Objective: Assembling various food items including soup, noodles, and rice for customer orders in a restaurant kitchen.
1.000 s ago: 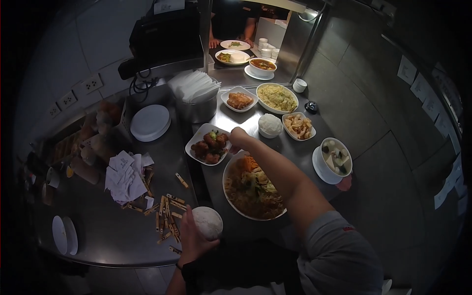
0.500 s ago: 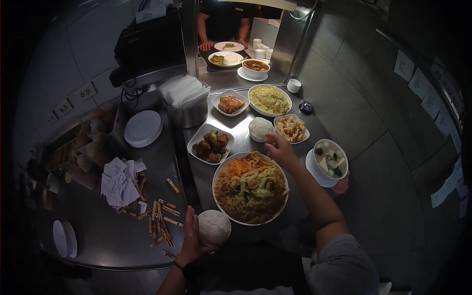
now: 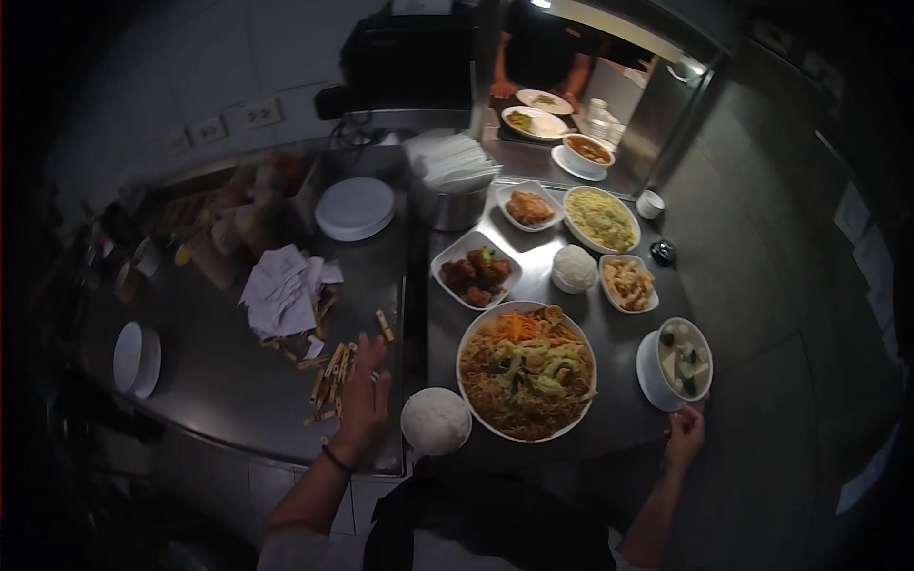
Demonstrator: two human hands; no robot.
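My left hand (image 3: pixel 364 400) is open with fingers spread, above the steel counter, beside a pile of wooden clothespins (image 3: pixel 333 381). Just right of it stands a bowl of white rice (image 3: pixel 436 421) by the near edge, apart from the hand. My right hand (image 3: pixel 684 440) is at the near right, its fingers curled close under a white bowl of soup (image 3: pixel 684 360) with pale chunks and greens. That bowl sits on a white saucer (image 3: pixel 649 376). Whatever the curled fingers grip is hidden. Between my hands lies a large plate of noodles (image 3: pixel 526 381) topped with cabbage and carrot.
Beyond the noodles are fried meat (image 3: pixel 476 276), a small rice bowl (image 3: pixel 574 268), fried pieces (image 3: pixel 628 284), fried rice (image 3: pixel 602 219) and a call bell (image 3: pixel 663 251). Paper slips (image 3: pixel 286 290) and stacked plates (image 3: pixel 354 207) are left. Behind the pass window stands a person (image 3: pixel 543 57).
My view has shifted left. The right hand has moved from near the small rice bowl to the soup bowl. My left hand has come off the near rice bowl.
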